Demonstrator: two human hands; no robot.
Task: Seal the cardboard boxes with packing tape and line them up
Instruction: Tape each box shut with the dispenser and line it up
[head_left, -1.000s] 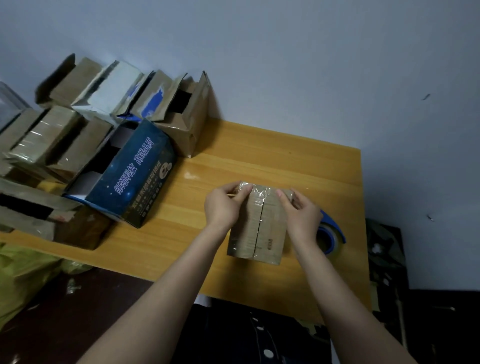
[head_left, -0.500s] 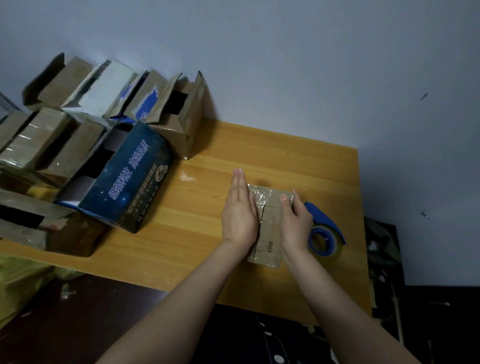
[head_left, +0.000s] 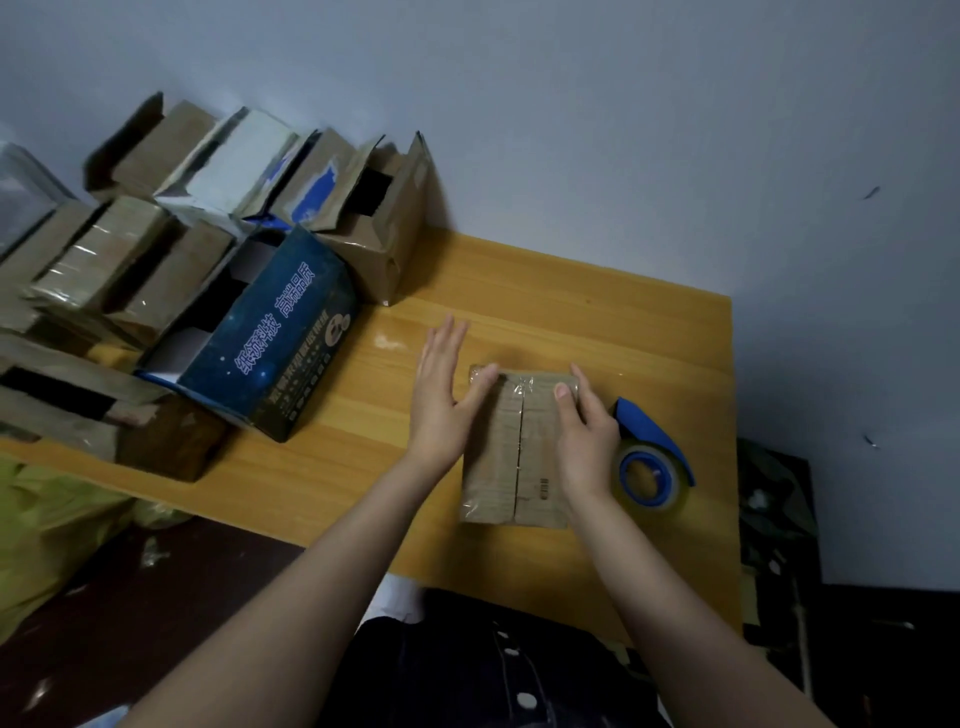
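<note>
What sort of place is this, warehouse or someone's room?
Likely a home room, not a warehouse: small wooden table against a plain wall, a pile of worn cardboard boxes, a handheld tape dispenser.

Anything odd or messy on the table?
Yes. At left, the dark blue box lies askew with an open end, and the brown box behind it has ragged flaps standing open; tape on the small box looks wrinkled.
</note>
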